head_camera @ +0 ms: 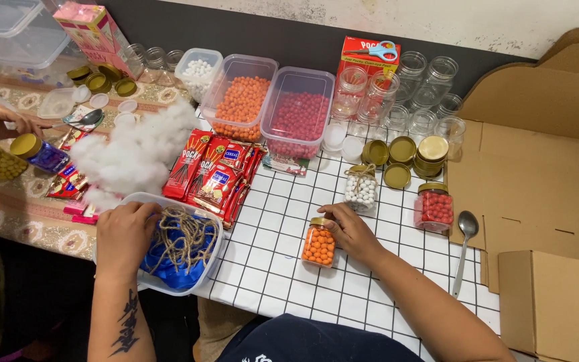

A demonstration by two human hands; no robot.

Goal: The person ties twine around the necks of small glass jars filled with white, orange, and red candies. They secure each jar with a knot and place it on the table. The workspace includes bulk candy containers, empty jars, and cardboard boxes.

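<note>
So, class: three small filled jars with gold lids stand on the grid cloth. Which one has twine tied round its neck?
The jar of white balls, in the middle. The jar of orange balls under the right hand and the jar of red balls have none.

Red snack packets (212, 175) lie fanned mid-desk. A red box (368, 56) stands far, behind the tubs. A pink carton (92, 30) leans far left. Small wrappers (68, 181) lie left.

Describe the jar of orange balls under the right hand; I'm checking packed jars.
The jar of orange balls is small, clear and looks like plastic, filled nearly to the top. A gold lid is on it. It stands upright on the white grid-patterned tablecloth, near the table's front edge. The right hand grips its lid and shoulder.
</note>
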